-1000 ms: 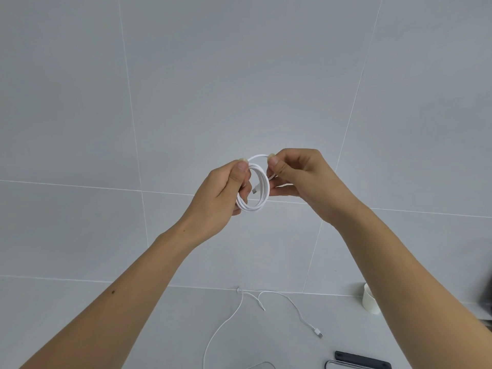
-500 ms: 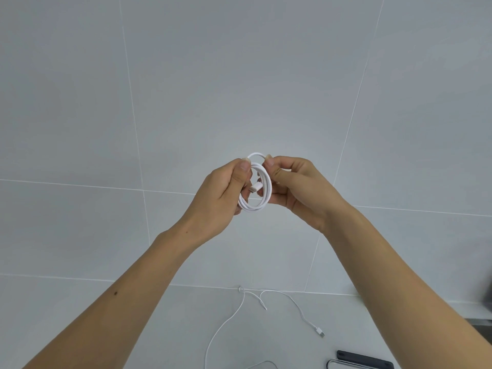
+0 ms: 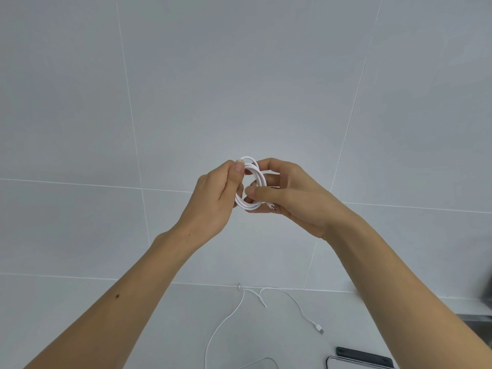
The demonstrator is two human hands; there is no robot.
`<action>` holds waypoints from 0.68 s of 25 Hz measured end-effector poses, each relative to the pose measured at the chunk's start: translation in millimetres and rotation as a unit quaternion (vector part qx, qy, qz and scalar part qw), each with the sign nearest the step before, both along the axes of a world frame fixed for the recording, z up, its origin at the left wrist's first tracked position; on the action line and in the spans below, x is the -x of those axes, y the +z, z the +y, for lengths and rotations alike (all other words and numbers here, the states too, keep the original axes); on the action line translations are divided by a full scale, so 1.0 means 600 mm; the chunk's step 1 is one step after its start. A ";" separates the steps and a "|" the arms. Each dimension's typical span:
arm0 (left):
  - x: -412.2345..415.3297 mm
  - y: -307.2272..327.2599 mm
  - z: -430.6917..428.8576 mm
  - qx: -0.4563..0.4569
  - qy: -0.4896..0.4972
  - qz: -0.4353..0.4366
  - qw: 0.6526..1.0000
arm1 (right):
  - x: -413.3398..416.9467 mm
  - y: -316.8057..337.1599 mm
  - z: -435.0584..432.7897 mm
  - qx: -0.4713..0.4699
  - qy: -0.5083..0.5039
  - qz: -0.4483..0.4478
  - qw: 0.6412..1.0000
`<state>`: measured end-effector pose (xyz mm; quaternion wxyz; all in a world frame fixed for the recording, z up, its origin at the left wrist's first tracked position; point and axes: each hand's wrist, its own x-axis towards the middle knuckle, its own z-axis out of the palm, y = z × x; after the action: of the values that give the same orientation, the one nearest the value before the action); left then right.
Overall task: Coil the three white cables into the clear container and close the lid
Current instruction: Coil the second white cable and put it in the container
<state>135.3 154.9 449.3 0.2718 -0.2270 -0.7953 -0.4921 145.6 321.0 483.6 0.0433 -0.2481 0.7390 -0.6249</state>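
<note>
left hand [image 3: 213, 198] | right hand [image 3: 292, 198] | bare forearms, no sleeves, small mole

Dark bar [image 3: 364, 356] and clear-edged object [image 3: 343, 363] — cropped at bottom edge — blurred dark shape [image 3: 487, 286] far right.

Pale grey tabletop [image 3: 159, 328] — two loose white cables [image 3: 221, 323] [image 3: 300, 307], dark flat object [image 3: 364, 361] near front edge.

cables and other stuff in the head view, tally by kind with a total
Coiled white cable held in both hands: 1
Loose white cables on the table: 2
Dark flat bar: 1
Clear-rimmed item, cut off by the frame edge: 1
Total: 5
</note>
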 end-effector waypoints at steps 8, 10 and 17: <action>0.014 -0.010 -0.021 0.031 0.033 -0.014 0.999 | 0.004 0.015 0.034 -0.223 -0.062 0.116 0.966; 0.011 -0.012 -0.031 0.045 0.013 -0.033 0.998 | 0.005 0.022 0.051 -0.244 -0.099 0.169 0.950; -0.001 -0.018 -0.010 -0.076 -0.061 -0.087 0.991 | 0.014 -0.011 0.043 -0.224 -0.198 0.267 0.916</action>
<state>136.0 149.2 438.5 0.1875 -0.2096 -0.7609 -0.5848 137.4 347.1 477.1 -0.2262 -0.2379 0.8779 -0.3487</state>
